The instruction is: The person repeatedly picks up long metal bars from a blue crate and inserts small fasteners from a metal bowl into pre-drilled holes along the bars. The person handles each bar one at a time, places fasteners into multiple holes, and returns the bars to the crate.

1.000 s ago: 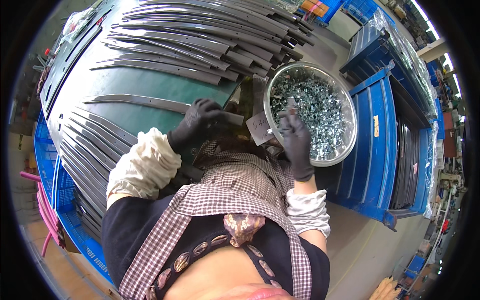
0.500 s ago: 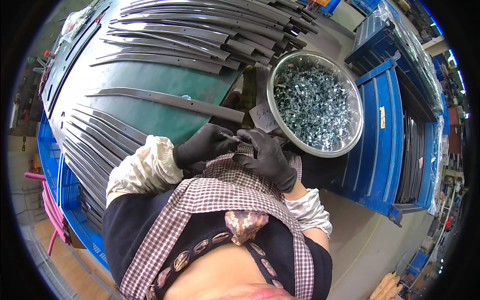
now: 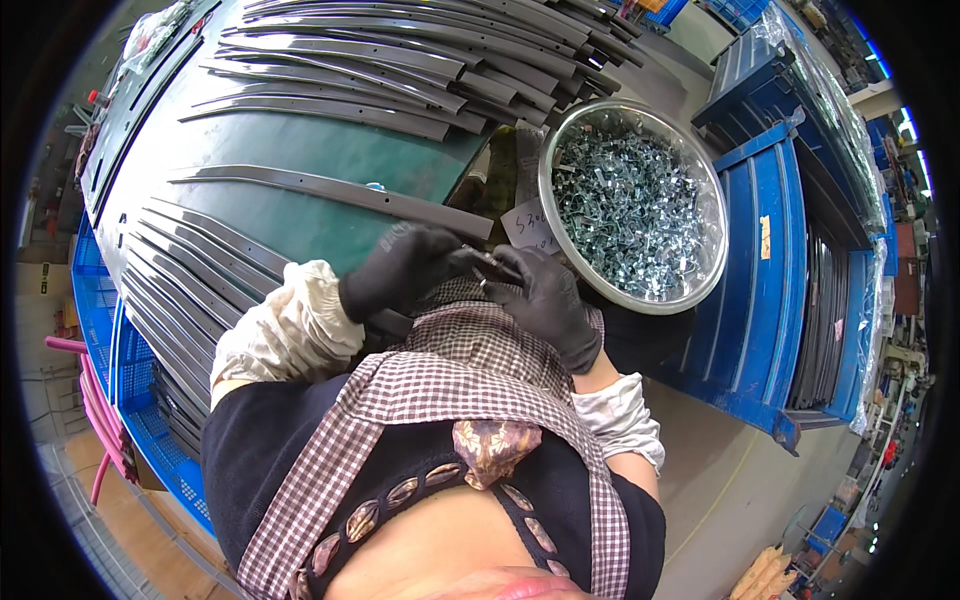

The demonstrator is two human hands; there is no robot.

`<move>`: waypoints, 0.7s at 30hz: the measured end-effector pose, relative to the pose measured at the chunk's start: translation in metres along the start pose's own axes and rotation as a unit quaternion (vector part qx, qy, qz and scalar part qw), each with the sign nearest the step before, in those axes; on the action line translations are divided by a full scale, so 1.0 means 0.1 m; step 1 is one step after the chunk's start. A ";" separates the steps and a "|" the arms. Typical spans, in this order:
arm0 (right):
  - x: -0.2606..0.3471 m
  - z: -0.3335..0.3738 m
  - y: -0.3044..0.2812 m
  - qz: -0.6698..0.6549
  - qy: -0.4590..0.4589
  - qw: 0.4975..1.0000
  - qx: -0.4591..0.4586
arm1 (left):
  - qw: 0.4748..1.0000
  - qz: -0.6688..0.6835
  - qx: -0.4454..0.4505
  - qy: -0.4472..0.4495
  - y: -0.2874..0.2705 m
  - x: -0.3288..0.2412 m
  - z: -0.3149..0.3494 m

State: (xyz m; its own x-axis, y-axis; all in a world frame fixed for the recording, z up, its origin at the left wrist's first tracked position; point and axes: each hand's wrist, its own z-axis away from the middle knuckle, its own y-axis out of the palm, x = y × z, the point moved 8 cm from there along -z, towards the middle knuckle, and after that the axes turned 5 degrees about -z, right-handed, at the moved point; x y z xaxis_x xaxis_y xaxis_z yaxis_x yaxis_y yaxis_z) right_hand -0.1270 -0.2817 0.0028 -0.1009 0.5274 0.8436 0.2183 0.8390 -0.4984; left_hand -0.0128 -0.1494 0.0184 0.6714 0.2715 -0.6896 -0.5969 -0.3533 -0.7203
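Observation:
In front of my apron, my left hand (image 3: pixel 405 265) and my right hand (image 3: pixel 548 305), both in black gloves, meet with fingers closed. Between their fingertips is a small dark metal piece (image 3: pixel 490 264) with a glinting edge; its exact shape is blurred and partly covered. My left hand is smeared by motion. Just beyond it lies a long dark grey strip (image 3: pixel 335 192) with small holes, alone on the green tabletop (image 3: pixel 290 145). Right of my right hand stands a round metal bowl (image 3: pixel 712 270) full of small shiny metal clips (image 3: pixel 630 210).
Many similar strips (image 3: pixel 400 65) are piled at the far side, and another row (image 3: pixel 190 275) lies at the left. A label with handwriting (image 3: pixel 526 225) sits beside the bowl. Blue metal bins (image 3: pixel 735 290) stand at the right, a blue plastic crate (image 3: pixel 150 420) at the left edge.
My left hand has risen slightly and shifted left, while my right hand has turned a little and moved right. The small piece between them shows more. The strips and bowl stay put.

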 end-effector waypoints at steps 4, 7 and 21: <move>-0.37 -0.03 -0.11 -0.001 0.037 0.999 -0.040 | 0.963 -0.209 -0.120 0.117 -0.47 -0.04 -0.18; -0.39 -0.11 -0.08 0.006 0.043 0.999 -0.031 | 0.973 -0.214 -0.054 0.074 -0.34 0.34 -0.18; -0.82 -0.26 0.31 -0.114 0.145 0.980 0.074 | 0.978 -0.163 -0.024 0.130 -0.32 0.28 -0.20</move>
State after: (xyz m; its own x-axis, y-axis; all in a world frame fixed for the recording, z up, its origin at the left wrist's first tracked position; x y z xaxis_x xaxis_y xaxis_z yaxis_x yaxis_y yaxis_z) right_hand -0.0871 -0.3025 -0.0763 0.1550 0.2818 0.9469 0.0774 0.9520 -0.2960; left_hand 0.0335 -0.1481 0.0236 0.9151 0.1428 -0.3771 -0.3155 -0.3288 -0.8901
